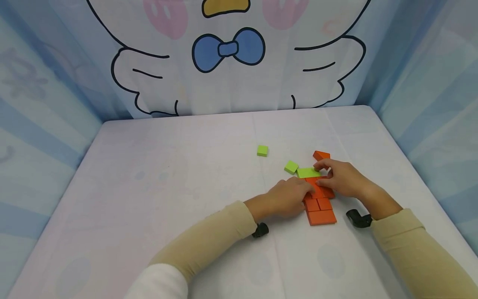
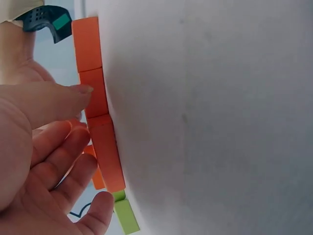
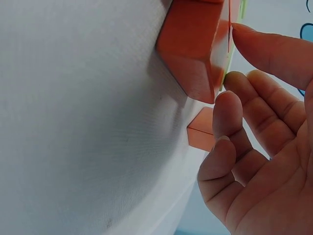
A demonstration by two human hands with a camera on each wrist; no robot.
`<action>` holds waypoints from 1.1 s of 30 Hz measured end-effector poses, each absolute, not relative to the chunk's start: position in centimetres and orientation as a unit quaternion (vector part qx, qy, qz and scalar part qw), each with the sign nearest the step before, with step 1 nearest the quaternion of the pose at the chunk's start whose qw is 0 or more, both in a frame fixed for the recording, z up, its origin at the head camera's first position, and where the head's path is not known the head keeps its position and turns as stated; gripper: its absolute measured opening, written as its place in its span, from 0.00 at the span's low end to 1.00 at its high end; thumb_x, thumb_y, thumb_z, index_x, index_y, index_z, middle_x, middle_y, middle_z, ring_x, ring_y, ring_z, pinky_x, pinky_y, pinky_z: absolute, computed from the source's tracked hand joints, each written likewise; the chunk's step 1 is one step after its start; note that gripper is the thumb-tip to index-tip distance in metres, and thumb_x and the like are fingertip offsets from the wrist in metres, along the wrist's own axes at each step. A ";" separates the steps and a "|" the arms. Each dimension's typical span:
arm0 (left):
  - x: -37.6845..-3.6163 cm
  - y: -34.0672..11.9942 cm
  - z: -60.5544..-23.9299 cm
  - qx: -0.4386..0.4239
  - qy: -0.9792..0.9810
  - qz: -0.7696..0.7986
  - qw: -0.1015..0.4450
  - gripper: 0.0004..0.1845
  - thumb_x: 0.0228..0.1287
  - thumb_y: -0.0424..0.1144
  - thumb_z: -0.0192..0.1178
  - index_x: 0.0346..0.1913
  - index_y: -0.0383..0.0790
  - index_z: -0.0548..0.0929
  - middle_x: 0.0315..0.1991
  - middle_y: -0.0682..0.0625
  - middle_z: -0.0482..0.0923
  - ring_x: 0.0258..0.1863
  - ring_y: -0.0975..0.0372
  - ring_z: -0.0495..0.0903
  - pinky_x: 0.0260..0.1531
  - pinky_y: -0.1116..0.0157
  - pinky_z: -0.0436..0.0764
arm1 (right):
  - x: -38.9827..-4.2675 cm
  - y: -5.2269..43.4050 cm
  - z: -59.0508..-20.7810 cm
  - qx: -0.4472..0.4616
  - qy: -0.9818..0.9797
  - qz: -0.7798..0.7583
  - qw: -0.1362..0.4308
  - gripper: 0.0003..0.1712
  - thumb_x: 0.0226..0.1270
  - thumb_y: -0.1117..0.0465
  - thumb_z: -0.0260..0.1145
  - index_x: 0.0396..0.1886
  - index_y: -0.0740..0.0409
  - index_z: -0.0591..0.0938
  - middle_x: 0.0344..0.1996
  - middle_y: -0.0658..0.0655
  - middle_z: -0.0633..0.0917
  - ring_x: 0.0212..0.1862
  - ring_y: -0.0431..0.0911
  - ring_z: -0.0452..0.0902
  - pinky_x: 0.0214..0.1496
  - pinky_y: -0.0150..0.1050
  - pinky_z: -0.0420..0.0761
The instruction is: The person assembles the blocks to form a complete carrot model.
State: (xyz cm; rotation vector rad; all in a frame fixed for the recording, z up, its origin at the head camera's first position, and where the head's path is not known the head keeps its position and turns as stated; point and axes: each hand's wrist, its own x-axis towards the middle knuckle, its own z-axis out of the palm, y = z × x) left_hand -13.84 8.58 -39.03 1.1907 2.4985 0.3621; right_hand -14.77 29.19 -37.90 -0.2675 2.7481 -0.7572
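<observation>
Orange blocks (image 1: 322, 218) lie flat against each other in a column on the table, with a long green block (image 1: 307, 172) across its far end. My left hand (image 1: 289, 197) is at the column's left side. In the left wrist view its thumb touches an orange block (image 2: 93, 90), the other fingers loosely bent. My right hand (image 1: 345, 178) reaches in from the right, one fingertip at the green block's right end and the thumb by the orange blocks. In the right wrist view, its thumb and fingers are apart beside an orange block (image 3: 188, 34). Both hands partly cover the blocks.
A small green block (image 1: 291, 167) sits left of the long one, and another green block (image 1: 262, 150) lies farther back. Beyond my right hand is a separate orange block (image 1: 321, 155). Printed curtains (image 1: 231, 91) surround the white table (image 1: 168, 187) at the back and sides.
</observation>
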 end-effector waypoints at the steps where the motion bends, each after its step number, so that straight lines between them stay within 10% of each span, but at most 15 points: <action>1: -13.8 8.6 -39.1 0.421 0.883 0.126 0.167 0.21 0.71 0.38 0.60 0.65 0.49 0.77 0.58 0.58 0.76 0.59 0.65 0.69 0.52 0.66 0.72 | -14.8 29.2 -37.9 -0.093 0.951 -0.262 0.139 0.25 0.67 0.60 0.70 0.60 0.65 0.76 0.48 0.64 0.78 0.40 0.52 0.71 0.37 0.40 0.75; 19: -14.4 7.5 -39.3 0.421 0.878 0.165 0.158 0.22 0.70 0.43 0.64 0.64 0.46 0.78 0.51 0.58 0.76 0.53 0.65 0.71 0.50 0.70 0.72 | -14.5 29.0 -37.8 -0.090 0.951 -0.263 0.134 0.24 0.67 0.61 0.70 0.60 0.65 0.76 0.48 0.65 0.77 0.40 0.52 0.72 0.37 0.41 0.76; 33: -21.0 1.5 -39.5 0.265 0.927 0.228 0.133 0.28 0.70 0.44 0.64 0.69 0.41 0.73 0.66 0.50 0.72 0.67 0.56 0.67 0.65 0.59 0.67 | -14.0 28.9 -38.2 -0.073 0.954 -0.257 0.136 0.22 0.68 0.61 0.68 0.60 0.63 0.77 0.35 0.59 0.77 0.38 0.51 0.70 0.33 0.40 0.74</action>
